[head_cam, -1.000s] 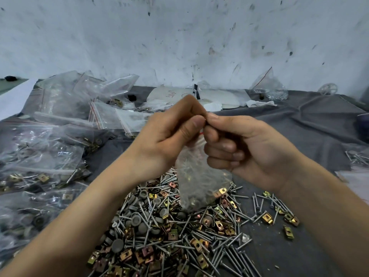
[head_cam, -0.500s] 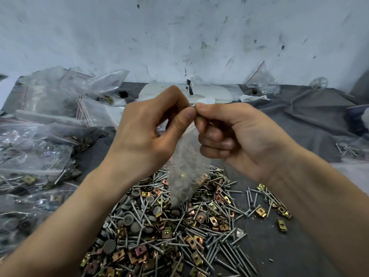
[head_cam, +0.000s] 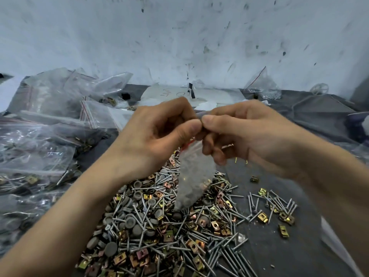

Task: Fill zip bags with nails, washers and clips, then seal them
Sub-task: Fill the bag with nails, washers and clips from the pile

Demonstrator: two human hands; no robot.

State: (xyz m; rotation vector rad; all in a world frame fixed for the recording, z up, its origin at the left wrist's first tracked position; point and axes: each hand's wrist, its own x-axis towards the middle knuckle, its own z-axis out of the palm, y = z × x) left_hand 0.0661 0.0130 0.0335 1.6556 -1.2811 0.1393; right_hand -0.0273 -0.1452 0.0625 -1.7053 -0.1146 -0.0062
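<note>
Hands barely moved: left hand [head_cam: 157, 136] & right hand [head_cam: 251, 134] pinch the zip bag [head_cam: 192, 176] top over the loose pile [head_cam: 159, 226]. Seal prob. unfinished, blurry. Filled bags [head_cam: 36, 148] sit left; lots unbagged.

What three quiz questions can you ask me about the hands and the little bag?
1. True or false: the zip bag lies flat on the table with nobody touching it.
2. What lies below the bag? A. a pile of nails, washers and clips; B. a bowl of soup; C. a stack of books.
3. Fill in the word: the left hand and the right hand both pinch the bag at its ____ edge.

Key: 1 false, as it hangs from both hands. 2 A. 3 top.
</note>
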